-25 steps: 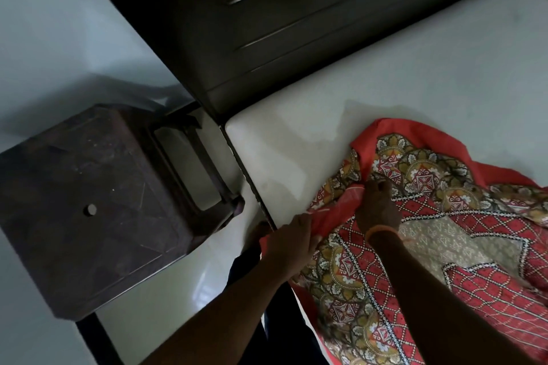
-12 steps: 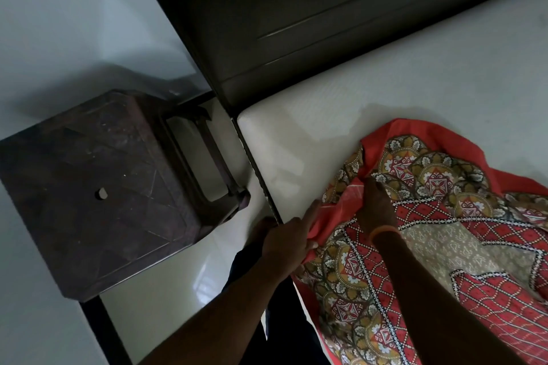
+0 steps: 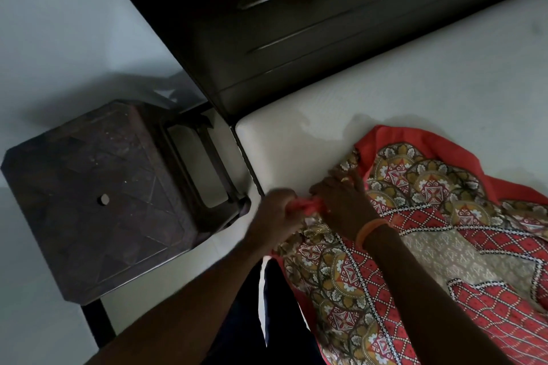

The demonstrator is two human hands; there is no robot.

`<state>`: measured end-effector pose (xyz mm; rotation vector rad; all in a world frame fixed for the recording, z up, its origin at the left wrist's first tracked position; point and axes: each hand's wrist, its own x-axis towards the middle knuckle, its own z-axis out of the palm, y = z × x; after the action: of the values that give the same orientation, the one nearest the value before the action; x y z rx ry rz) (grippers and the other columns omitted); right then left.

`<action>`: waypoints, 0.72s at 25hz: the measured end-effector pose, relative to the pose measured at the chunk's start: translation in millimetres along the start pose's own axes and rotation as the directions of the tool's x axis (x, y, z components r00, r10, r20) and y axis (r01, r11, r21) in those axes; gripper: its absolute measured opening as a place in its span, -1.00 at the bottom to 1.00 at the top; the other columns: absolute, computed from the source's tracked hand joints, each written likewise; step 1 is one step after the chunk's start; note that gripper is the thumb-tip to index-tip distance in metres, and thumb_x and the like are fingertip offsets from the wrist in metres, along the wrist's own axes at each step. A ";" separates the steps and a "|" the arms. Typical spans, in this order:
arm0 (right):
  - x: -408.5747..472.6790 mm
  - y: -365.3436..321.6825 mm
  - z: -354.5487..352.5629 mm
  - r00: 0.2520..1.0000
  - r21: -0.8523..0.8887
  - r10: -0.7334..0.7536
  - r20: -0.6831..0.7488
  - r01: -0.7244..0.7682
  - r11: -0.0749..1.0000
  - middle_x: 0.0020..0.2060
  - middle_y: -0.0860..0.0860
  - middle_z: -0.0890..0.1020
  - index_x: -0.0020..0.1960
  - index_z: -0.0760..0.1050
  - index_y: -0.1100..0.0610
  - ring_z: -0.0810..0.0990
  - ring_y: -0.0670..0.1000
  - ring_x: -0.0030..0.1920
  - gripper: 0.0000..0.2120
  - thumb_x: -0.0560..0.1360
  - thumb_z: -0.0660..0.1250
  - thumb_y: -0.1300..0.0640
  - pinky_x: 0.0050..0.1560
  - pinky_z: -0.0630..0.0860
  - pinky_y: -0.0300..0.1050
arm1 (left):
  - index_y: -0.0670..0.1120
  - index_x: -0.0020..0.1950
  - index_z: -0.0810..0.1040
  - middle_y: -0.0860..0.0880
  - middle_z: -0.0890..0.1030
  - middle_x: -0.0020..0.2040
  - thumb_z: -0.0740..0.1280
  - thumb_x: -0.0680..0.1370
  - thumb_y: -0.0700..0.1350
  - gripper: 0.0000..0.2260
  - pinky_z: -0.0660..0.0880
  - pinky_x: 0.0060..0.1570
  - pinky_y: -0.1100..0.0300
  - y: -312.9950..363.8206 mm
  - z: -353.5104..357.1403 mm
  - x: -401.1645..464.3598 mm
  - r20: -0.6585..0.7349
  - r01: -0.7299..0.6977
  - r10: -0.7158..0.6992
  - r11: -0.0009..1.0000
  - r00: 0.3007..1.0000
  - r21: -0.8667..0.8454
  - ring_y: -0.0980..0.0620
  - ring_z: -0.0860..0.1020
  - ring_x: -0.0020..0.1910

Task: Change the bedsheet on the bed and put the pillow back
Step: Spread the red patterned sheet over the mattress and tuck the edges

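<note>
Both hands, left hand (image 3: 274,210) & right hand (image 3: 341,200), fingers curled, gripping bedsheet (image 3: 415,246) edge

Printed cloth bedsheet (image 3: 415,246), matt white mattress (image 3: 415,104), scuffed dark plastic stool (image 3: 98,192), glossy floor (image 3: 35,320)

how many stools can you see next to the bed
1. The dark stool stands on the floor to the left of the mattress corner, beside the dark headboard. Others could be outside the frame.
</note>
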<state>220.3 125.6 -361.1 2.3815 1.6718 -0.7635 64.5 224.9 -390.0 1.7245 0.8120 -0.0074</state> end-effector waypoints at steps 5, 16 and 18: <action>83.3 -1.3 -45.6 0.982 -0.206 0.076 -0.170 -0.111 0.972 -0.06 0.13 0.59 0.02 0.59 0.11 0.57 0.20 0.02 -0.85 0.45 0.36 0.18 0.08 0.47 0.14 | -0.12 -0.33 0.39 -0.12 0.43 -0.40 0.32 0.48 -0.17 -0.79 0.26 -0.40 0.20 7.2 -106.1 80.3 -0.123 0.125 -0.096 0.959 0.988 0.254 0.01 0.41 -0.42; 181.1 30.1 -61.8 0.983 -0.392 0.062 0.172 0.010 0.920 0.05 0.00 0.63 0.18 0.56 -0.03 0.46 0.11 0.25 -0.75 0.58 0.24 -0.07 0.30 0.25 0.08 | -0.06 0.11 0.59 -0.14 0.62 0.11 0.16 0.63 0.14 -0.66 0.54 0.05 -0.06 -91.5 -147.0 87.7 -0.015 0.079 -0.134 0.490 0.991 0.868 -0.20 0.58 0.12; 186.7 37.5 -62.2 0.996 -0.439 0.080 0.048 -0.051 0.897 0.07 0.01 0.64 0.19 0.54 -0.02 0.47 0.14 0.23 -0.78 0.58 0.24 -0.01 0.25 0.31 0.05 | -0.06 0.11 0.61 -0.15 0.61 0.10 0.16 0.64 0.16 -0.64 0.54 0.03 -0.06 -83.2 -149.8 102.2 -0.138 0.163 -0.087 0.496 0.987 0.853 -0.20 0.57 0.11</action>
<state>322.6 292.8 -402.5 2.0613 1.5316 -0.3918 39.5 412.5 -453.2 2.6288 1.0926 -0.5523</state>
